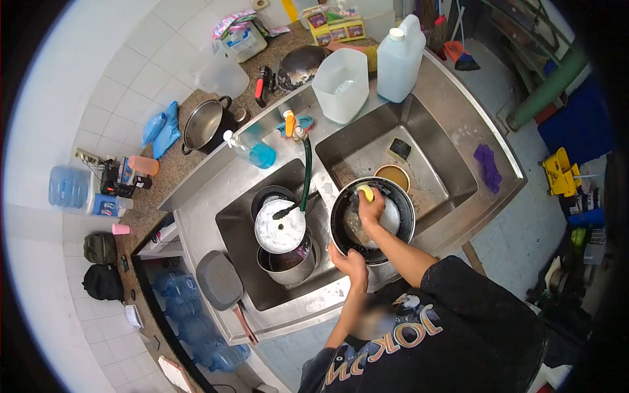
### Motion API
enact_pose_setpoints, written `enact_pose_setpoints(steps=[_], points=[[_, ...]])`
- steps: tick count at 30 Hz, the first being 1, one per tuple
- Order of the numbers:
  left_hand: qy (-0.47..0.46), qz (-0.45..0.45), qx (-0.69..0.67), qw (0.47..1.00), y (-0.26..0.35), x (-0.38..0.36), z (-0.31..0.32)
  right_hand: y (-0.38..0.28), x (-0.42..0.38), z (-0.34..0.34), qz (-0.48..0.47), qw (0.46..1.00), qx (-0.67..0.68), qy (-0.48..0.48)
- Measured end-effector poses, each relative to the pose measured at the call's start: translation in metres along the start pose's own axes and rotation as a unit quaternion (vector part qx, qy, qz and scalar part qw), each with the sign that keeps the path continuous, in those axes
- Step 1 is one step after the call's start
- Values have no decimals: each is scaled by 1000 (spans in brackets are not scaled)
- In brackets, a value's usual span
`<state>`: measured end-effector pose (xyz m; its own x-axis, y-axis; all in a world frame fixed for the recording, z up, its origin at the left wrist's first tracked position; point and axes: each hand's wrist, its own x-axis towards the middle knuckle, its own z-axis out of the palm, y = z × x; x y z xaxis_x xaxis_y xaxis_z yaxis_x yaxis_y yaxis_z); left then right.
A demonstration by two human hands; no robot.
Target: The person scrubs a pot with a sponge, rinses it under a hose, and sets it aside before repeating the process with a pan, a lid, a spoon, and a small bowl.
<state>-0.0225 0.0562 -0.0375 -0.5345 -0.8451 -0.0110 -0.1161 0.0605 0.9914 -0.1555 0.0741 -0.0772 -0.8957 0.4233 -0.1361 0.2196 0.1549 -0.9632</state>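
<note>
The left hand (350, 265) has its fingers curled closed on the near left rim of a dark pot (341, 226), which sits over the divider and the near left part of the right basin (445, 160). The right hand (371, 208) reaches inside that pot, its fingers partly bent and closed around a yellow sponge (365, 192) near the far wall; the exact placing of the fingertips beneath it cannot be told. Pale suds and smears show on the pot's inner surface. Just beyond the pot, a round dish (393, 177) with brownish contents lies on the basin floor, and a dark and yellow scrubbing pad (400, 149) lies farther back. To the left, the left basin (242, 223) holds a metal pot (286, 265), a round whitish piece (280, 226) above its far side, and a dark round vessel (265, 198) partly hidden behind that piece. A dark green hose (308, 173) hangs from the faucet (299, 133) toward these. On the near left edge of the sink lies a grey square pan (219, 280) with a reddish-brown handle. Along the far side of the sink stand a pump bottle (255, 152) with blue liquid, an open translucent container (341, 88) and, to its right, a white-capped jug (400, 62). A purple cloth (487, 168) lies on the right rim, and a dark two-handled pot (206, 124) stands on the counter at far left.
</note>
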Motion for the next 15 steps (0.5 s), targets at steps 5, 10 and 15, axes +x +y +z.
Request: enact_pose_setpoints(steps=[5, 10, 15], points=[[-16, -26, -12, 999, 7, 11, -8, 13, -42, -1, -48, 970, 97, -216], [-29, 37, 35, 998, 17, 15, -11, 1, -14, -1, -58, 981, -41, -178], [-48, 11, 64, 997, 18, 19, -9, 23, -18, 27, 17, 1000, -9, 16]])
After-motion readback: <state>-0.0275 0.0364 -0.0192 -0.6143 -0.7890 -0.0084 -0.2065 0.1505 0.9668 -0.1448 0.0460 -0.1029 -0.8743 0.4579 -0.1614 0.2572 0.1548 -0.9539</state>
